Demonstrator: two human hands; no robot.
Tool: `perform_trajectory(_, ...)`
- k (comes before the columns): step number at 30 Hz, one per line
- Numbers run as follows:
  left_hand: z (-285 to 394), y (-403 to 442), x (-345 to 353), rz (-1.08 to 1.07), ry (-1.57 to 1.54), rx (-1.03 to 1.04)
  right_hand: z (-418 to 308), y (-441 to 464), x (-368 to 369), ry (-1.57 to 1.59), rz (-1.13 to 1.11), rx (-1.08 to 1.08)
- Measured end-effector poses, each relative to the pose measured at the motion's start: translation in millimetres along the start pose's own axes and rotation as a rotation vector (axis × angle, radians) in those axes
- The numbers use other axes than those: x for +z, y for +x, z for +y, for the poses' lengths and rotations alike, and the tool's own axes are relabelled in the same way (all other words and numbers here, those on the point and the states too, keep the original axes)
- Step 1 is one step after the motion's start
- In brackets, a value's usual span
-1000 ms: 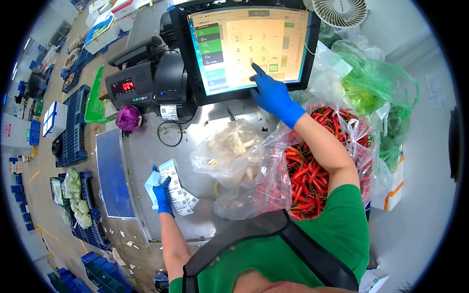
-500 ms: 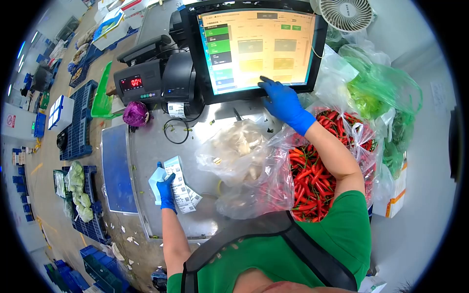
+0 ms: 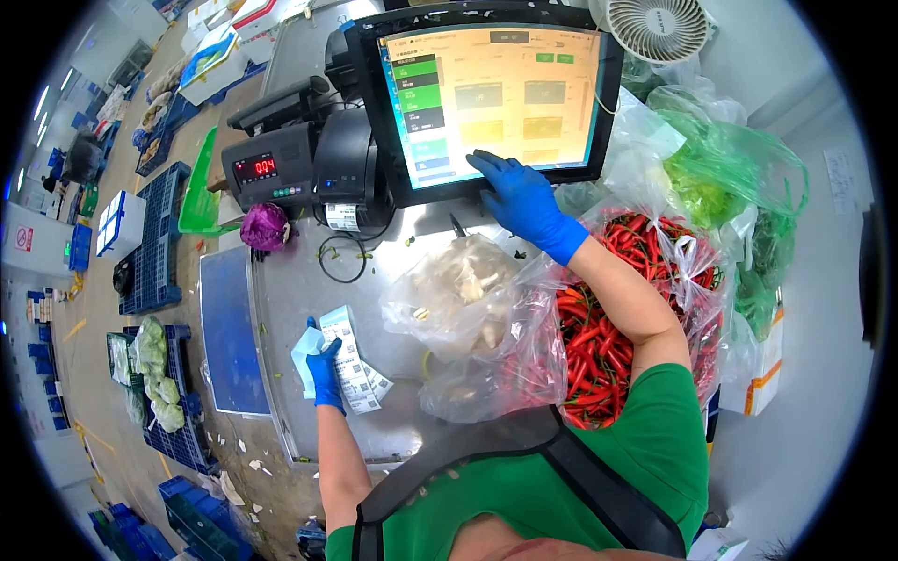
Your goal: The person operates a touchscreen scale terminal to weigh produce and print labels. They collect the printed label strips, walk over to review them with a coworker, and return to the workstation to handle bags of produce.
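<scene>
1. Above the metal counter [image 3: 292, 285], printed labels [image 3: 354, 372] are gripped by the left hand [image 3: 325, 374].
2. Probably light and limp; best held by edges.
3. Nothing is grasped by the right hand [image 3: 528, 206], at the touchscreen [image 3: 510, 103].

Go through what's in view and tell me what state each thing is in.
Screen: lit
Scale display: lit, red digits
Printer: printed label sticking out
Labels: held, fanned out
Left hand: closed on the labels
Right hand: fingers extended, at the screen's lower part
Chillies: in clear plastic
Purple cabbage: loose, unbagged
Fan: running or stopped, cannot tell
</scene>
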State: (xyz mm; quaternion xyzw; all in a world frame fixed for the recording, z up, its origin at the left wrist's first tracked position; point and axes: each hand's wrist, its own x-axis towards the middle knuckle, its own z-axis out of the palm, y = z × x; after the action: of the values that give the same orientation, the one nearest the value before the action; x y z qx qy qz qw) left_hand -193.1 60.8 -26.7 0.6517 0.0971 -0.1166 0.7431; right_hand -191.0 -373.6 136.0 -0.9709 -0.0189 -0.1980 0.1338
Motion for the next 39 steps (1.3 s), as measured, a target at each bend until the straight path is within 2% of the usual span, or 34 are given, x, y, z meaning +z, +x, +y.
perform_trajectory(3, 10, -5, 6, 0.012, 0.015, -0.054, 4, -7, 9, -0.008, -0.018, -0.001)
perform_trajectory(10, -13, 6, -13, 0.019, 0.067, -0.033, 7, -6, 9, 0.009, -0.069, 0.004)
perform_trajectory(13, -7, 4, -5, 0.012, 0.035, -0.022, 12, -9, 12, 0.007, -0.013, -0.014)
perform_trajectory(16, -10, 6, -8, -0.001, 0.024, -0.020, 8, -9, 5, 0.061, -0.077, 0.081)
perform_trajectory(22, -5, 3, -6, 0.009, 0.039, -0.034, 14, -11, 10, 0.056, -0.101, 0.109)
perform_trajectory(31, 7, -3, 6, 0.020, 0.053, -0.025, 11, -9, 9, 0.023, -0.072, 0.141)
perform_trajectory(39, 16, -6, 10, 0.025, 0.087, -0.047, 26, 1, -7, -0.026, 0.086, 0.141)
